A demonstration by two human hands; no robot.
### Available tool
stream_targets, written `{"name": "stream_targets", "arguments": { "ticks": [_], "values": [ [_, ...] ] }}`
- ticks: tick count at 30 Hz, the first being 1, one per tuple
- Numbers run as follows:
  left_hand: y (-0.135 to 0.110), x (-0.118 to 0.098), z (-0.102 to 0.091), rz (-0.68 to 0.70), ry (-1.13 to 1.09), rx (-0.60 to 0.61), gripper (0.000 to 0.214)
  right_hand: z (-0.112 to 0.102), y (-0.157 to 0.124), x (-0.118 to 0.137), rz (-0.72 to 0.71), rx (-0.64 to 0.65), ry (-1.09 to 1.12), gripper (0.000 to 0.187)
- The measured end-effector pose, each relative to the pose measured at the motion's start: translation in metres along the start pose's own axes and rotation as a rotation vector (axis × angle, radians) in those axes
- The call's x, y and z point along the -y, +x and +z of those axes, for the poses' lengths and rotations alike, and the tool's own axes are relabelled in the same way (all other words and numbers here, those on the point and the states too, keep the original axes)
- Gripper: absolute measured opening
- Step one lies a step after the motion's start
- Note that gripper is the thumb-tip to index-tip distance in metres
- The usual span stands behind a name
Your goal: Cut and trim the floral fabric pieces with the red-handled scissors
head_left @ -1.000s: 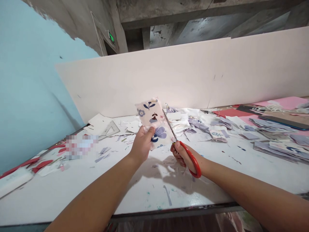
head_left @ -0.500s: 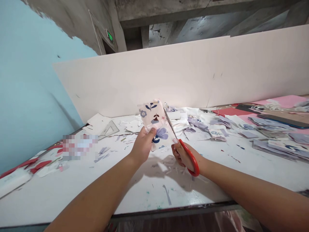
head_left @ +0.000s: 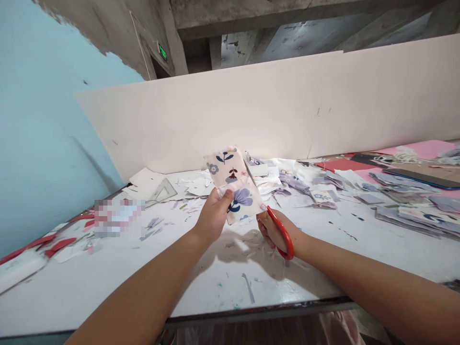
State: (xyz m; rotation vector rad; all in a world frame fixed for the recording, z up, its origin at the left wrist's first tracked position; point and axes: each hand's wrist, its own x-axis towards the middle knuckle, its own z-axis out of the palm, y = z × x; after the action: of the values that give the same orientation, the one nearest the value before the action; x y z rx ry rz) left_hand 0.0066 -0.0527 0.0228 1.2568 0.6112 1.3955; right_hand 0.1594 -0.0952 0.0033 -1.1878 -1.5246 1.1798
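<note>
My left hand (head_left: 212, 213) pinches a pale piece of floral cloth (head_left: 223, 167), thumb on top, holding it up above the table. The cloth carries blue, purple and dark red flowers and looks folded or layered. My right hand (head_left: 271, 227) is closed around scissors with red handles (head_left: 285, 237). Their blade lies along the right edge of the cloth; part of it is hidden behind the cloth. Both the cloth and the scissors cast shadows on the white table (head_left: 201, 292) beneath.
White and lilac scraps (head_left: 298, 184) lie along the back panel (head_left: 251, 115). A clear set square (head_left: 161, 190) is at the left, with red pieces (head_left: 63, 247) farther over. On the right are stacked fabric pieces (head_left: 413, 220) and a dark phone-like slab (head_left: 424, 178).
The cloth has tilted slightly, its lower right corner shifting a little to the right. The scissor handles have come slightly closer together. My left hand has hardly moved.
</note>
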Motion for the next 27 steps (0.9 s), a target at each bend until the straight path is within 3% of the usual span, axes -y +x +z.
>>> {"name": "stream_targets", "arguments": {
  "ticks": [8, 17, 22, 27],
  "values": [
    [-0.002, -0.007, 0.003, -0.059, -0.067, -0.001, 0.033, -0.001, 0.003, -0.001, 0.033, -0.048, 0.008, 0.049],
    [-0.003, -0.019, 0.007, -0.118, -0.130, -0.047, 0.034, -0.007, 0.011, -0.005, -0.037, -0.139, 0.246, 0.047],
    [-0.002, -0.015, 0.004, -0.090, -0.135, -0.019, 0.034, -0.009, 0.008, -0.009, -0.224, -0.058, 0.003, 0.046],
    [-0.001, -0.016, 0.001, -0.107, -0.168, 0.033, 0.025, -0.006, 0.003, -0.010, -0.227, -0.040, -0.024, 0.044]
  ]
}}
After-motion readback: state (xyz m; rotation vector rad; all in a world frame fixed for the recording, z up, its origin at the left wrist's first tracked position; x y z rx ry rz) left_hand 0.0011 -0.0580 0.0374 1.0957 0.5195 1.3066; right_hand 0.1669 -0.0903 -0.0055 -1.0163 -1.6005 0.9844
